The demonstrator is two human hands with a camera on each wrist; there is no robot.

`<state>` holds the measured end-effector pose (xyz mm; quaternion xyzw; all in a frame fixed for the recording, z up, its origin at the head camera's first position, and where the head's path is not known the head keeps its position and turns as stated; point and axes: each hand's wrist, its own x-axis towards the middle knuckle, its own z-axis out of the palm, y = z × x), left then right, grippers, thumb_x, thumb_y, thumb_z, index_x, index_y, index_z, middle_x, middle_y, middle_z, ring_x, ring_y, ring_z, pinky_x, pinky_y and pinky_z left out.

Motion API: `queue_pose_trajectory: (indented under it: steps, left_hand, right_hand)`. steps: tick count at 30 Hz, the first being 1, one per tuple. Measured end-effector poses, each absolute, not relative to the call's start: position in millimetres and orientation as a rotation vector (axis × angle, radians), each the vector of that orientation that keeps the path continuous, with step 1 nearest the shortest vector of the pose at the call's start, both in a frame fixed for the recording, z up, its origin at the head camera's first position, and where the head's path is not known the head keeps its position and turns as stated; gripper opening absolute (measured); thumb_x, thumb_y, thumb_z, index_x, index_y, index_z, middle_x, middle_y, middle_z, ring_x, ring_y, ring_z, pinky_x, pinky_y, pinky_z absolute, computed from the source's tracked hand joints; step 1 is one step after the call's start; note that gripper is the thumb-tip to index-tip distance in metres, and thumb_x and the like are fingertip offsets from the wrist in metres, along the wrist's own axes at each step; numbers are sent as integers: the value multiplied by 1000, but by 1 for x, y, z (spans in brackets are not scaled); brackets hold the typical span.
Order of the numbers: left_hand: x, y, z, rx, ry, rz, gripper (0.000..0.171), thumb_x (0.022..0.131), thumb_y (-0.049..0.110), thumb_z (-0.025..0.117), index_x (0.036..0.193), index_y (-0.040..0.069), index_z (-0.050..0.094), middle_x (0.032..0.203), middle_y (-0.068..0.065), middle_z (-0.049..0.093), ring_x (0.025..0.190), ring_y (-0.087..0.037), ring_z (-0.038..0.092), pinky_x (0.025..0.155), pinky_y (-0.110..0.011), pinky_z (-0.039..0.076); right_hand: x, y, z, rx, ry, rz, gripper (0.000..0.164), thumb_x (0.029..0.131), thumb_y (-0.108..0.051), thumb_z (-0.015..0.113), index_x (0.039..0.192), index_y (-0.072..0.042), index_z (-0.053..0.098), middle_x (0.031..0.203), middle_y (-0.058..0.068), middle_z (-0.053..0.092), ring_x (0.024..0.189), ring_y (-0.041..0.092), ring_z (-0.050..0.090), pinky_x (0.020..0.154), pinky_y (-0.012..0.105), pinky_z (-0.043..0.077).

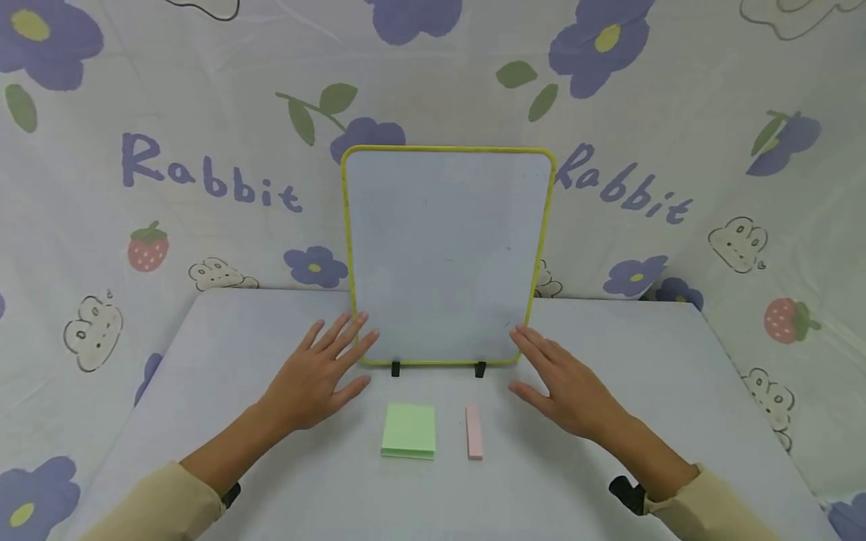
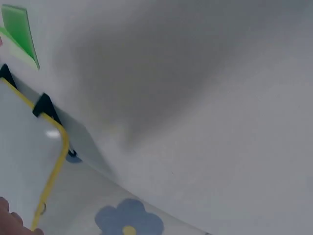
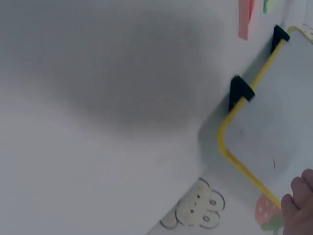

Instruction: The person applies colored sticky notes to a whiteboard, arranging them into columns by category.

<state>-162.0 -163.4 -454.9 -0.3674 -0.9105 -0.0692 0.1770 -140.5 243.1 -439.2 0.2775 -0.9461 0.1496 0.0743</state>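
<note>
A whiteboard (image 1: 446, 248) with a yellow frame stands upright at the back of the table on two black feet. My left hand (image 1: 314, 379), fingers straight and spread, is at its lower left corner; whether the fingertips touch the frame I cannot tell. At the lower right corner is my right hand (image 1: 564, 379), also with straight fingers and holding nothing. Between the hands lie a green sticky note pad (image 1: 409, 428) and, to its right, a narrow pink sticky note pad (image 1: 473, 432). In the left wrist view the green pad's top sheet (image 2: 17, 46) curls up.
The white table (image 1: 325, 488) ends just behind the whiteboard. Beyond it hangs a white cloth (image 1: 230, 90) printed with flowers, rabbits and lettering. Black feet (image 3: 239, 93) jut out in front of the board's lower edge.
</note>
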Motion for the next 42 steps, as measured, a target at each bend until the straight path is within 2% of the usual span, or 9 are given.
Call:
queue_pose_trajectory:
  steps: [3, 9, 21, 32, 37, 42]
  left_hand:
    - [-156, -152, -461, -1112, -2603, -205, 65, 99, 41, 55, 155, 15, 38, 161, -11, 29, 147, -32, 28, 114, -59, 27]
    - [-149, -134, -478, -1229, -2674, -199, 61, 101, 42, 52, 155, 16, 38, 162, -10, 29, 148, -30, 27, 111, -59, 32]
    - [-134, -105, -499, -1367, -2806, -201, 60, 104, 47, 44, 156, 18, 36, 161, -8, 30, 147, -28, 29, 113, -54, 31]
    - [-122, -87, -507, -1481, -2830, -227, 59, 104, 49, 42, 156, 22, 35, 162, -3, 31, 148, -24, 29, 115, -51, 29]
    - [-117, -82, -509, -1518, -2775, -213, 58, 103, 48, 44, 155, 21, 39, 160, -3, 35, 146, -24, 33, 113, -52, 32]
    - [-114, -78, -511, -1544, -2768, -194, 58, 104, 48, 40, 155, 21, 38, 160, -2, 34, 146, -23, 33, 113, -51, 32]
  right_hand:
    - [-135, 237, -449, 804, -2902, 594, 75, 95, -39, 67, 157, -16, 32, 158, 8, 36, 141, 31, 40, 107, 53, 39]
    - [-128, 231, -466, 813, -2988, 832, 78, 91, -40, 71, 156, -22, 33, 157, -1, 38, 142, 25, 39, 110, 49, 38]
    - [-122, 225, -491, 1006, -2977, 954, 80, 78, -31, 86, 147, -13, 49, 148, 0, 51, 139, 24, 45, 109, 44, 39]
    - [-119, 219, -504, 1146, -2895, 917, 61, 82, -27, 83, 136, -9, 61, 143, 4, 56, 135, 23, 49, 106, 46, 42]
    - [-118, 217, -504, 1158, -2861, 902, 61, 81, -28, 83, 135, -8, 62, 142, 4, 58, 133, 23, 51, 104, 46, 44]
    - [-117, 216, -505, 1184, -2833, 894, 61, 79, -22, 85, 134, -9, 62, 141, 5, 58, 133, 24, 52, 103, 46, 45]
